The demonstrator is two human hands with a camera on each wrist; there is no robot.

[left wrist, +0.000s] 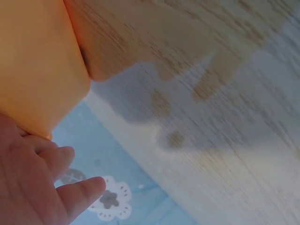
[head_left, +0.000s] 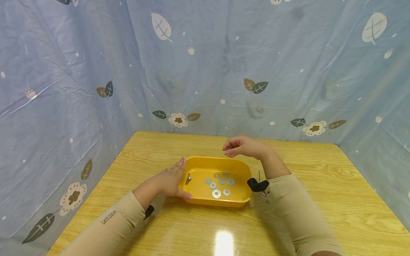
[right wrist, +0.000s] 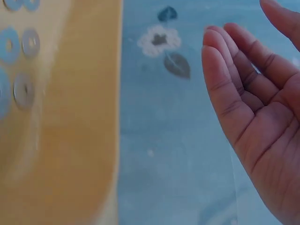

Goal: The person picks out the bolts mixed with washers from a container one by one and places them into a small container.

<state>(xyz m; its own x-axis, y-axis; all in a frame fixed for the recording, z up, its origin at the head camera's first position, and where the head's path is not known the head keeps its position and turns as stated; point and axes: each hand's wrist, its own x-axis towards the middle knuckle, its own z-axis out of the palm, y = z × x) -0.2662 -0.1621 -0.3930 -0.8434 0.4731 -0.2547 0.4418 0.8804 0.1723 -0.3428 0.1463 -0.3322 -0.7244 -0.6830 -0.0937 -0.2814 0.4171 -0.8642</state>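
Observation:
A yellow plastic tray (head_left: 217,202) stands on the table. Flat metal washers (head_left: 216,193), several of them in different sizes, lie spread over its middle and right part. Near its left end lie small metal pieces that look like screws (head_left: 188,179). My left hand (head_left: 173,179) rests against the tray's left end, fingers extended along the side and thumb on the front rim. Above and behind the back right rim hovers my right hand (head_left: 245,146), fingers relaxed and slightly bent. In the right wrist view its palm (right wrist: 267,126) shows nothing held.
The wood-grain table (head_left: 198,231) extends around the tray. Blue curtains (head_left: 205,71) with a leaf and flower print hang behind it and at both sides. A black wrist strap piece (head_left: 257,185) sits beside the tray's right end.

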